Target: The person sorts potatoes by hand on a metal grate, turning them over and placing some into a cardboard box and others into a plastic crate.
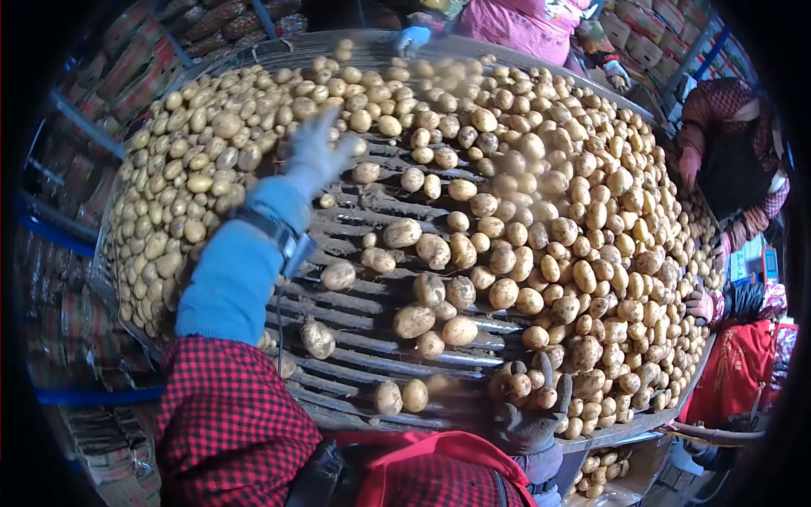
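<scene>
My left hand [317,156], in a pale glove and blurred by movement, reaches over the upper left of a slatted sorting table [372,296]. Its fingers look stretched apart, with nothing visible in them, close to the potatoes [226,126] heaped on the left. At the near edge, palm up, my right hand [530,429] wears a dark grey glove. Its fingers curl up around a few small potatoes [517,386]. Loose potatoes [414,322] lie scattered across the bars between my hands, and a large heap of potatoes [608,253] covers the right side.
Across the table stands a person in pink [515,29], with a blue-gloved hand [412,39] at the far rim. Other people's hands [699,304] touch the right edge. Below it is a box of potatoes [601,473]. Stacked sacks [127,63] fill racks at left.
</scene>
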`<state>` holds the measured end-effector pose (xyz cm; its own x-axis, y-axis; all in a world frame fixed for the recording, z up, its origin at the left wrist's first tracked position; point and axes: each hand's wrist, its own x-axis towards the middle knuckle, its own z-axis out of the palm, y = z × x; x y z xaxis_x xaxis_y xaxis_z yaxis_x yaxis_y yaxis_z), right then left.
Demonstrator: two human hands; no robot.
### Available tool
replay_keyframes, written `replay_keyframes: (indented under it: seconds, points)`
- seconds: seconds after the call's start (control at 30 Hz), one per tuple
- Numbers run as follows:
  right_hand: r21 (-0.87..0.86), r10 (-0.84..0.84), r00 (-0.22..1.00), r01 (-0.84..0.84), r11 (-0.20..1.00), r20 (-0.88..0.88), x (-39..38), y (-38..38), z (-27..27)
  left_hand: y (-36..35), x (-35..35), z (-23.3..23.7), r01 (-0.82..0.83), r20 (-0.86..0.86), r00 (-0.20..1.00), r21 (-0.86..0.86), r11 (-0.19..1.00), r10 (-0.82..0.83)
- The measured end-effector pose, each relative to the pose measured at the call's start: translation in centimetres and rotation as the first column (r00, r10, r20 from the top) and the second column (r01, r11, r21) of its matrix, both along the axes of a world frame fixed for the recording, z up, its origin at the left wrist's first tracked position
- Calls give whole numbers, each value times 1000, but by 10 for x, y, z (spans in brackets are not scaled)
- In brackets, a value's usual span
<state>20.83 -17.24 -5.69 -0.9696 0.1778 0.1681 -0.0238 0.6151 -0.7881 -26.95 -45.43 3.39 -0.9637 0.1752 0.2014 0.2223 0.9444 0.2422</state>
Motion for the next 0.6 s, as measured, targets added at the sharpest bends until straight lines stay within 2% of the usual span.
replay_keyframes:
  seconds: [0.03,0.07,0.1,0.13,0.17,0.2,0.23,0.27,0.3,0.33,0.37,0.4,0.43,0.47,0.5,0.53,0.57,0.6]
  points:
    - [-23,-46,995,48,999,85,2,0,2,-13,-20,1,-160,35,986,-45,986,161]
    - [-27,-60,994,63,998,92,-1,0,8,-41,-57,-17,-172,108,978,-49,984,176]
    - [384,-106,983,42,922,148,-6,0,16,-42,-63,-23,-170,92,979,-146,975,184]
    - [724,-164,968,-24,689,188,-9,-2,18,-41,-64,-30,-170,77,978,-242,955,193]
    - [923,-210,956,-119,366,206,-6,-5,17,-31,-55,-21,-118,128,980,-238,964,152]
    - [782,-263,878,-179,596,401,1,-6,7,-20,-43,-12,-76,177,977,-231,970,119]
    - [899,-267,883,-425,-108,386,1,-5,5,-14,-35,-20,-83,107,988,-269,959,116]
    - [506,-259,897,-420,-754,358,0,-3,4,-2,-18,-8,-65,160,980,-313,947,120]
    - [506,-257,901,-413,-758,350,-1,-2,4,8,-4,-9,-14,154,985,-370,929,76]
    - [848,-192,908,-416,-329,371,-1,0,4,13,13,-12,32,153,988,-425,904,37]
    - [921,-119,926,-329,210,358,1,0,3,12,29,-29,46,73,997,-388,920,-19]
    - [698,-62,949,-183,692,309,2,0,2,9,44,-50,64,-12,997,-353,933,-73]
    - [251,-35,971,-27,968,238,2,1,0,6,66,-63,199,94,979,-272,942,-180]
    - [-284,-49,985,95,954,166,3,2,-2,4,88,-70,329,189,936,-176,928,-297]
    - [-283,-49,986,93,955,161,6,0,-8,2,112,-72,449,139,893,-204,870,-428]
    - [-512,-64,997,73,856,34,8,-3,-18,0,126,-71,556,93,829,-238,796,-552]
    - [-706,-107,991,15,708,-86,8,-4,-22,-1,130,-56,554,87,830,-238,798,-550]
    - [-703,-101,991,9,711,-89,6,-2,-17,-4,136,-32,593,168,789,42,804,-591]
